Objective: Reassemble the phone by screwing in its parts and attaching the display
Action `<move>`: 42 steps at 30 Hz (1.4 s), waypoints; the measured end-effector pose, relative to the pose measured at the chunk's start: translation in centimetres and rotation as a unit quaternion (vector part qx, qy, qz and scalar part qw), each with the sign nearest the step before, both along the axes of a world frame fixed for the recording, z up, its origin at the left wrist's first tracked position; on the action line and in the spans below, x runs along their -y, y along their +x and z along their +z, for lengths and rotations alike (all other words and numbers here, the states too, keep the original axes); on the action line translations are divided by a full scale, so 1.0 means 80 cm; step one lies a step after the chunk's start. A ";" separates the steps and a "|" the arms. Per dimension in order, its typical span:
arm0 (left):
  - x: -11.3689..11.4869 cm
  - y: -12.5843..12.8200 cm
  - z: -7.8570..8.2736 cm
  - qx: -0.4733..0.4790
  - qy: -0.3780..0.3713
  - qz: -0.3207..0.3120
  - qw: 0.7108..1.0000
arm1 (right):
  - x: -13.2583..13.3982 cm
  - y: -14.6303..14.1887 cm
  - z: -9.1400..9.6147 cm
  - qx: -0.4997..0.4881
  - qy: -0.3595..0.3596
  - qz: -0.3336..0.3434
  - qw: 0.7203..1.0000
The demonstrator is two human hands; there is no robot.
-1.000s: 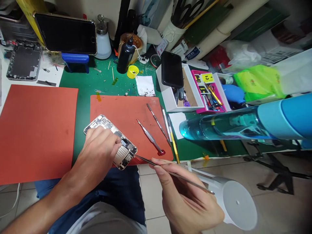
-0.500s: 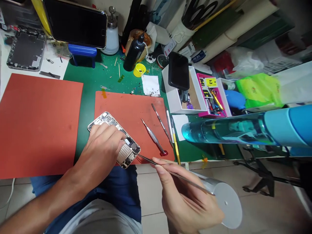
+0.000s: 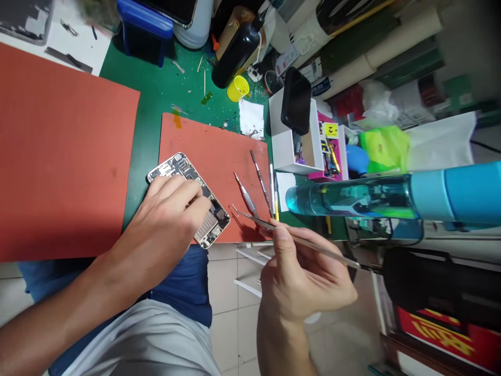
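Note:
An opened phone body [image 3: 178,168] with bare circuitry lies tilted on the small red mat [image 3: 219,151] near the desk's front edge. My left hand [image 3: 168,224] rests on it, fingers curled down over its middle, holding it in place. My right hand [image 3: 303,279] is closed in a pinch on long metal tweezers [image 3: 313,246]. Their tips point left and hover just right of the phone's lower end, not touching it.
Two metal pry tools [image 3: 246,197] and a thin screwdriver [image 3: 273,190] lie on the mat's right side. A large red mat [image 3: 58,156] is at left. A white box [image 3: 287,151] with a black phone, a pink tool tray [image 3: 332,151], a black bottle [image 3: 235,52] and a blue tube [image 3: 391,196] crowd the right.
The view has tilted down and right. My right hand has pulled the tweezers' tips away from the phone's lower edge and up to the right. My left hand stays on the phone.

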State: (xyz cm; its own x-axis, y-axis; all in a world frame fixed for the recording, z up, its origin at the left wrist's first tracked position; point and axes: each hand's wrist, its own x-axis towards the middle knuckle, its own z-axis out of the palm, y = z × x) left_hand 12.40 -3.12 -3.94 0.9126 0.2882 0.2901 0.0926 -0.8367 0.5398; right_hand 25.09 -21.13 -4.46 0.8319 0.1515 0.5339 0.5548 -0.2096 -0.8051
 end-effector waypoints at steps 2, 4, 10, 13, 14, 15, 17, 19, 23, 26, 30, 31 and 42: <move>-0.003 -0.007 0.001 0.008 0.004 -0.010 1.000 | -0.005 -0.001 -0.002 -0.004 0.022 -0.002 1.000; -0.005 -0.014 0.000 0.011 0.003 -0.025 1.000 | -0.007 -0.004 -0.002 0.013 0.049 -0.004 0.999; -0.006 -0.024 -0.008 0.020 -0.019 -0.052 0.998 | -0.006 -0.018 0.003 0.044 0.033 0.002 0.998; -0.005 -0.024 -0.007 0.025 -0.025 -0.062 0.997 | -0.005 -0.018 0.002 0.046 0.032 -0.009 0.998; -0.006 -0.023 -0.006 0.023 -0.026 -0.065 0.997 | -0.005 -0.017 0.001 0.044 0.033 -0.016 0.998; -0.006 -0.023 -0.006 0.019 -0.025 -0.068 0.997 | -0.005 -0.015 -0.001 0.043 0.036 -0.021 0.998; -0.008 -0.021 -0.005 0.008 -0.023 -0.075 0.997 | -0.005 -0.012 -0.006 0.039 0.041 -0.025 0.998; -0.010 -0.019 -0.005 0.004 -0.023 -0.084 0.996 | -0.004 -0.008 -0.011 0.031 0.038 -0.021 0.999; -0.013 -0.015 -0.012 0.016 -0.061 -0.093 0.994 | 0.000 -0.008 -0.014 0.026 0.023 -0.026 0.999; -0.013 -0.014 -0.016 0.024 -0.106 -0.097 0.989 | 0.003 -0.017 -0.009 0.068 0.042 -0.021 0.997; -0.011 -0.014 -0.019 0.015 -0.080 -0.107 0.991 | 0.004 -0.034 -0.004 0.072 0.015 0.040 0.996; -0.010 -0.014 -0.019 0.013 -0.062 -0.110 0.992 | 0.005 -0.037 -0.005 0.070 0.010 0.049 0.996; -0.009 -0.013 -0.016 0.037 -0.094 -0.117 0.988 | 0.002 -0.037 -0.006 0.055 0.004 0.073 0.996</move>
